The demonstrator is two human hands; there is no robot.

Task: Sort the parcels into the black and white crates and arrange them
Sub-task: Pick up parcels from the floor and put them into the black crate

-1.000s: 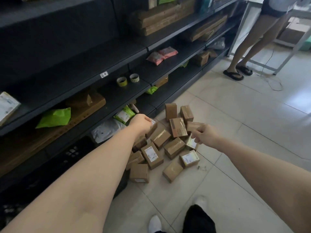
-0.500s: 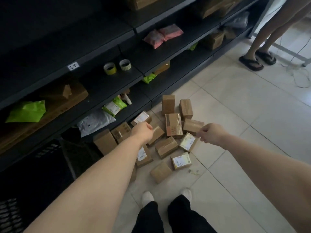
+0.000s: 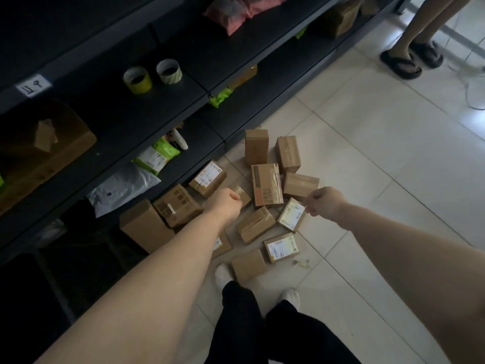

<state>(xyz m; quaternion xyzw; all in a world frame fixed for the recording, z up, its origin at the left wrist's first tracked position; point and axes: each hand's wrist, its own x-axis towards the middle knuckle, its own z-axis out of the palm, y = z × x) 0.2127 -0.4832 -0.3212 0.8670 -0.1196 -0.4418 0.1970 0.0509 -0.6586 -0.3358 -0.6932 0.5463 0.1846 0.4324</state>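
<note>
Reaching over the parcels (image 3: 266,185), we curl our left hand (image 3: 227,203), grip unclear; our right hand (image 3: 324,202) pinches a labelled box (image 3: 290,214).

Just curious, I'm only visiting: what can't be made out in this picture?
Head view:
left hand and right hand: fingers curled under; grip unclear.
box under forearm: mostly covered by the arm.
box label: print too small.
standing person: cut off by top edge.

Both arms bare, stretched forward and down, converging. Left hand (image 3: 227,203): fingers curled into a loose fist, back of hand up, wrist straight. Right hand (image 3: 324,202): fingers curled, tips bunched and pointing left, wrist slightly bent. Hands level with each other, apart, not touching.
</note>
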